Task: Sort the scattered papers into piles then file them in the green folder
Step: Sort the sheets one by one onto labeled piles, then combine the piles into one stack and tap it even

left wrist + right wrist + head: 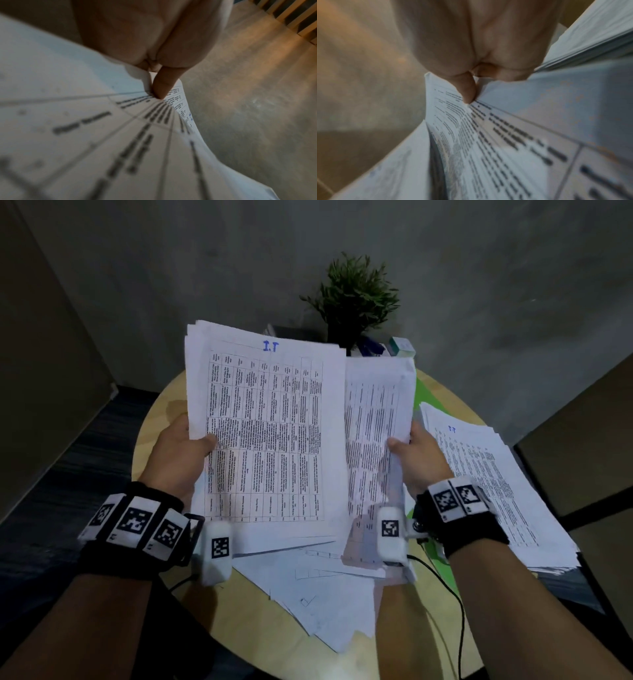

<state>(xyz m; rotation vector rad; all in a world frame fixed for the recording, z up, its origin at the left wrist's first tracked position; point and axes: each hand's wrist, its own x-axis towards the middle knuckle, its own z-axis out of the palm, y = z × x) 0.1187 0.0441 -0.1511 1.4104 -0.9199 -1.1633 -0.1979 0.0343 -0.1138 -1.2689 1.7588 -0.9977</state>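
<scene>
The left hand [178,453] holds a stack of printed sheets [267,422] raised above the round table [150,419], centre of the head view. The stack's long axis runs from the lower edge of the frame toward the top, leaning slightly left; the blue "I.T" heading sits at the top edge. The left thumb lies on the printed face at the left margin, with the fingers behind, so the stack is pinched. In the left wrist view the thumb [163,83] presses on the sheet [102,135].

The right hand [423,460] pinches a second sheaf [376,419], just right of the first stack and partly behind it, also long axis up the frame. The right wrist view shows the thumb [468,92] clamped on the sheaf's edge [488,148].

A further pile [486,474] lies flat at right on the table, over the green folder [419,392]. Loose papers [322,594] lie at lower centre.
</scene>
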